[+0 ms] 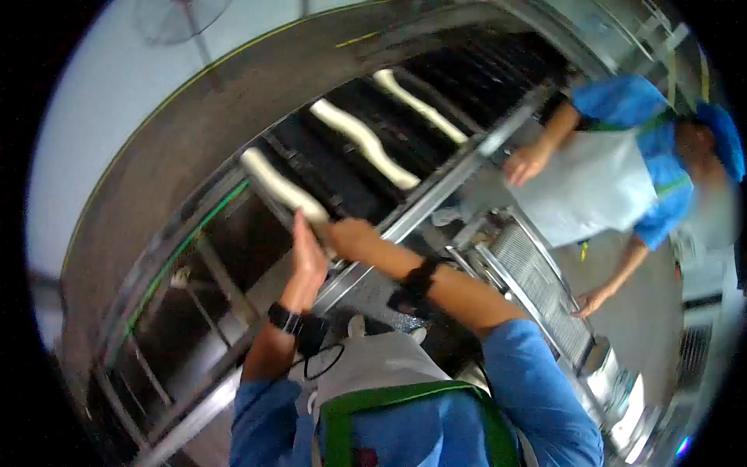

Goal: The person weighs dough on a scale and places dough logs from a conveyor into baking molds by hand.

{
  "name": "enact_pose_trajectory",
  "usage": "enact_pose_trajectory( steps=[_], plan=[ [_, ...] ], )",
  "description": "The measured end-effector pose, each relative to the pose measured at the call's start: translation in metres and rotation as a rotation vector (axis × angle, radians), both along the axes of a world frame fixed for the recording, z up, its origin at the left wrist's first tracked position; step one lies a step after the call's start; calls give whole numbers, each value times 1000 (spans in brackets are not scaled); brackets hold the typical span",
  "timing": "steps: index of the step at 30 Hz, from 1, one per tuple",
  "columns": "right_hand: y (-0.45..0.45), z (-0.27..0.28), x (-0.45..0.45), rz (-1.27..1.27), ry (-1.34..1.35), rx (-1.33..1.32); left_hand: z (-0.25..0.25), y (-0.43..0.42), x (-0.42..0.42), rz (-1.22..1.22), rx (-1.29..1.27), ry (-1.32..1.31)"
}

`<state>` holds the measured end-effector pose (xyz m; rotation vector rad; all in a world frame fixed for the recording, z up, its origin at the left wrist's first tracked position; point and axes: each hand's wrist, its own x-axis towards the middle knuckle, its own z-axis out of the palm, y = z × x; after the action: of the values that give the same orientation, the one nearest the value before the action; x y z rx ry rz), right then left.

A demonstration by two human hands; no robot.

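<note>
Three long, pale strips of what looks like dough lie across a dark slatted conveyor. The near end of the closest dough strip (276, 183) is at my hands. My left hand (309, 261) is beside that end, fingers stretched out and pointing up along it. My right hand (350, 238) is curled at the same end from the other side, its fingertips partly hidden and slightly blurred. Farther along lie the middle dough strip (366, 142) and the far dough strip (420, 103), both apart from my hands.
A metal rail (412, 214) edges the conveyor (486, 78) on my side. At right, a co-worker in a blue shirt and pale apron (580, 191) stands by a smaller ridged metal conveyor (533, 276). A green-edged frame (187, 249) stands at left.
</note>
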<state>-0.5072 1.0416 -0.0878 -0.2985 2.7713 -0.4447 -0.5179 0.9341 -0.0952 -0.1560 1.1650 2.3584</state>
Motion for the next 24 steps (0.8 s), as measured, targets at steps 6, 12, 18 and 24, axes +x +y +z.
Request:
enact_pose_trajectory(
  steps=[6, 12, 18, 24],
  plan=[
    [35, -12, 34, 9, 297, -318, -13, 11, 2, 11, -183, 35],
    [155, -3, 150, -397, 363, -244, -26, 6, -3, 54, -254, 50],
    [235, -33, 348, -1089, 44, -129, -56, 8, -26, 200, -525, 14],
    [255, -80, 531, -1527, 32, -54, -6, 42, 19, 356, -750, 90]
  ],
)
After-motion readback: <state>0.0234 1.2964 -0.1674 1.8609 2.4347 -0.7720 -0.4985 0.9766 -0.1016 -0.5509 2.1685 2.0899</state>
